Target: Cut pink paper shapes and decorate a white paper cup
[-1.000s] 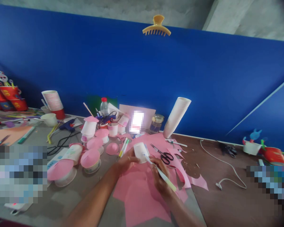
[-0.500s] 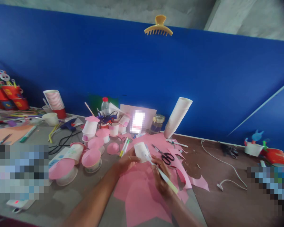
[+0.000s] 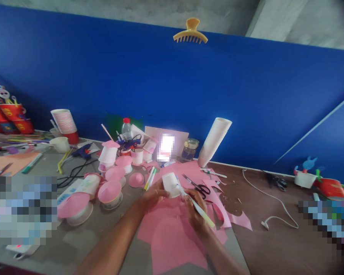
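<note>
My left hand is closed around the lower left side of a white paper cup, which tilts over the pink paper. In my right hand is a marker pen with a white barrel and a yellowish-green rear end. Its tip is at the right side of the cup; whether it touches the cup I cannot tell. Just beyond my right hand lie black-handled scissors on pink scraps. Beyond my left hand are a yellow and a green marker and a small pink paper cone.
Several cups with pink cone tops stand left. A tall leaning stack of white cups, a lidded jar and a bright blurred screen line the back. A white cable lies right; a glue gun lies left.
The marker tip has shifted slightly towards the cup's right edge, and the cup has turned a little in my left hand. The whole view has moved slightly.
</note>
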Demonstrator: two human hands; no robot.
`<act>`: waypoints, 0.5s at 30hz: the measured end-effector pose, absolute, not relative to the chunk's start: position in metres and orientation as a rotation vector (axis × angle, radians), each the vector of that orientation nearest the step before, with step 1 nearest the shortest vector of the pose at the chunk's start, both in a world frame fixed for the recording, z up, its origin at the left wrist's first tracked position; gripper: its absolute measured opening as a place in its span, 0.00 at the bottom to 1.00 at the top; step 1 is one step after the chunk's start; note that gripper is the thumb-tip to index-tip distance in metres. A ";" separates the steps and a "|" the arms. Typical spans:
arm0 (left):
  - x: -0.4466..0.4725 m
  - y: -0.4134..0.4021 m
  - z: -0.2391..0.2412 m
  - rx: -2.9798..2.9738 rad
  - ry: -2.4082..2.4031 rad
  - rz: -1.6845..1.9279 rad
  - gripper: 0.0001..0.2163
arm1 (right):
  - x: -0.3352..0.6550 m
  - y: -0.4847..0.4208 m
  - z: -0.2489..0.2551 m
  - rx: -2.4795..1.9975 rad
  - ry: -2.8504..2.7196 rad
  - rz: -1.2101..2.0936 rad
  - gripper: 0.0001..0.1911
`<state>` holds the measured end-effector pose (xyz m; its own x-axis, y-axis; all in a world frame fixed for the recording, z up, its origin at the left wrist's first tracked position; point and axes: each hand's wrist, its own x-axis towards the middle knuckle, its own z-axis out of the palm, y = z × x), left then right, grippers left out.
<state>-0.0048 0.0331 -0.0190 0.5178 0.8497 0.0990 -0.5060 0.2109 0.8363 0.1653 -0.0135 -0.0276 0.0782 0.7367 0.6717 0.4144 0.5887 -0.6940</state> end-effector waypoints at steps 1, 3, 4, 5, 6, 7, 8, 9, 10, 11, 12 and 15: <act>-0.005 0.033 -0.019 0.954 0.426 0.983 0.27 | 0.165 -0.014 -0.028 -1.005 -1.546 0.324 0.06; -0.005 0.033 -0.017 0.945 0.430 0.985 0.27 | 0.165 -0.015 -0.028 -1.005 -1.549 0.354 0.07; -0.004 0.033 -0.017 0.941 0.429 0.990 0.26 | 0.165 -0.016 -0.028 -1.002 -1.551 0.368 0.07; -0.004 0.033 -0.017 0.938 0.425 0.996 0.26 | 0.165 -0.017 -0.028 -0.994 -1.556 0.378 0.07; -0.004 0.033 -0.017 0.937 0.417 0.999 0.27 | 0.165 -0.018 -0.029 -0.985 -1.563 0.381 0.07; -0.004 0.033 -0.017 0.935 0.407 1.004 0.26 | 0.165 -0.019 -0.029 -0.974 -1.573 0.379 0.08; -0.004 0.034 -0.018 0.933 0.398 1.009 0.26 | 0.164 -0.020 -0.030 -0.963 -1.582 0.375 0.08; -0.004 0.034 -0.018 0.931 0.392 1.012 0.26 | 0.164 -0.020 -0.031 -0.953 -1.591 0.371 0.08; -0.004 0.034 -0.019 0.928 0.390 1.012 0.25 | 0.163 -0.021 -0.031 -0.943 -1.599 0.366 0.08; -0.005 0.034 -0.019 0.925 0.391 1.010 0.25 | 0.163 -0.021 -0.031 -0.930 -1.605 0.359 0.08; -0.005 0.034 -0.019 0.924 0.391 1.010 0.25 | 0.162 -0.022 -0.032 -0.919 -1.612 0.349 0.08; -0.006 0.033 -0.016 0.925 0.396 1.012 0.25 | 0.160 -0.022 -0.032 -0.908 -1.648 0.322 0.07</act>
<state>-0.0060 0.0332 -0.0164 0.5030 0.8560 0.1192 -0.5479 0.2092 0.8100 0.1599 -0.0217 -0.0315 -0.0301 0.7061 0.7075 0.3879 0.6606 -0.6427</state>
